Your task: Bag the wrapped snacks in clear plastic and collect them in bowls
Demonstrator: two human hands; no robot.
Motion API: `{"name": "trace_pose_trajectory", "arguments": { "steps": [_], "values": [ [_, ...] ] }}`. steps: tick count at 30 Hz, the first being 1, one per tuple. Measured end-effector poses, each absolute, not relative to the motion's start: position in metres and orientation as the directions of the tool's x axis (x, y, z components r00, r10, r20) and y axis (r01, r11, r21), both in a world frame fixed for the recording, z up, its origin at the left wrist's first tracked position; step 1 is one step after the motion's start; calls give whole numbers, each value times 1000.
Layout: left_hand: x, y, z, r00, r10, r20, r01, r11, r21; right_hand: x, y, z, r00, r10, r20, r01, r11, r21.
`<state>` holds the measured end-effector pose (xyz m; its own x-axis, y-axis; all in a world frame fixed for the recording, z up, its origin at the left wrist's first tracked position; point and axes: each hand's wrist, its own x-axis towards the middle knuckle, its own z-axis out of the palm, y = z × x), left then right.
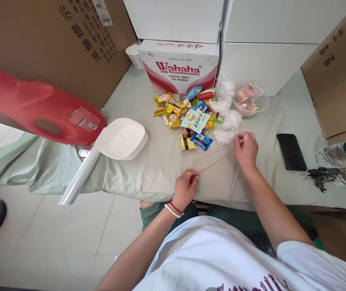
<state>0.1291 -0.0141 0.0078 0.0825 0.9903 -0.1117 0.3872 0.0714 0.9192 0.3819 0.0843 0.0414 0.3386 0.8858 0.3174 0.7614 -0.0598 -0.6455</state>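
My left hand is closed in a pinch at the near edge of the cloth-covered table. My right hand is also pinched, a little farther in and to the right. A faint, nearly see-through sheet of clear film stretches between the two pinches, its edge running from one hand to the other. Just beyond my right hand lie crumpled clear wraps and a pile of snack packets.
A white bowl, a roll of clear film and a red jug are on the left. A clear bowl of pink packets, a Wahaha box and a paper cup stand behind. A phone, keys and a water bottle lie to the right.
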Motion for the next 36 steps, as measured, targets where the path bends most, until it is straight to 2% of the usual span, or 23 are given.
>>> {"name": "trace_pose_trajectory", "arguments": {
  "steps": [2, 4, 6, 7, 9, 10, 11, 13, 16, 18, 21, 23, 25, 27, 30, 33, 36],
  "values": [
    [127, -16, 7, 122, 990, -70, 409, 14, 913, 389, 116, 42, 297, 927, 231, 809, -115, -577],
    [122, -19, 7, 135, 989, -63, 376, 8, 927, 392, 133, 42, 230, 971, 65, 837, -163, -523],
    [116, -21, 7, 119, 988, -98, 293, 60, 954, 390, 133, 43, 168, 985, -33, 811, -157, -564],
    [113, -22, 8, 113, 984, -135, 237, 106, 966, 387, 126, 43, 159, 986, -42, 752, -148, -642],
    [110, -23, 10, 120, 969, -217, 119, 203, 972, 378, 102, 42, 161, 983, -89, 485, -157, -860],
    [110, -24, 12, 130, 961, -243, 69, 236, 969, 371, 87, 41, 139, 977, -164, 285, -199, -938],
    [112, -23, 13, 135, 958, -252, 26, 250, 968, 363, 70, 40, 85, 960, -266, 75, -273, -959],
    [120, -20, 17, 114, 970, -213, -44, 220, 975, 345, 37, 39, -86, 885, -458, -240, -465, -852],
    [134, -10, 19, 103, 986, -128, -92, 137, 986, 320, 0, 38, -273, 745, -608, -391, -663, -638],
    [140, -3, 17, 148, 985, -93, -71, 104, 992, 311, -14, 39, -330, 688, -646, -414, -720, -557],
    [139, 3, 17, 144, 985, -93, 4, 94, 996, 312, -19, 43, -377, 656, -654, -412, -751, -516],
    [135, 3, 20, 63, 996, -59, 73, 54, 996, 316, -18, 44, -389, 645, -657, -385, -762, -520],
    [132, 0, 25, 29, 999, 38, 148, -41, 988, 318, -16, 45, -377, 641, -669, -355, -767, -535],
    [130, -4, 30, 80, 989, 127, 211, -141, 967, 316, -15, 45, -368, 634, -680, -317, -773, -550],
    [128, -4, 30, 188, 972, 141, 257, -187, 948, 310, -15, 45, -405, 605, -686, -223, -793, -567],
    [125, -2, 25, 133, 986, 105, 269, -138, 953, 309, -15, 46, -340, 683, -647, -190, -724, -664],
    [124, -1, 23, 19, 995, 95, 308, -96, 947, 312, -16, 47, -157, 872, -464, -145, -485, -862]
  ]
}}
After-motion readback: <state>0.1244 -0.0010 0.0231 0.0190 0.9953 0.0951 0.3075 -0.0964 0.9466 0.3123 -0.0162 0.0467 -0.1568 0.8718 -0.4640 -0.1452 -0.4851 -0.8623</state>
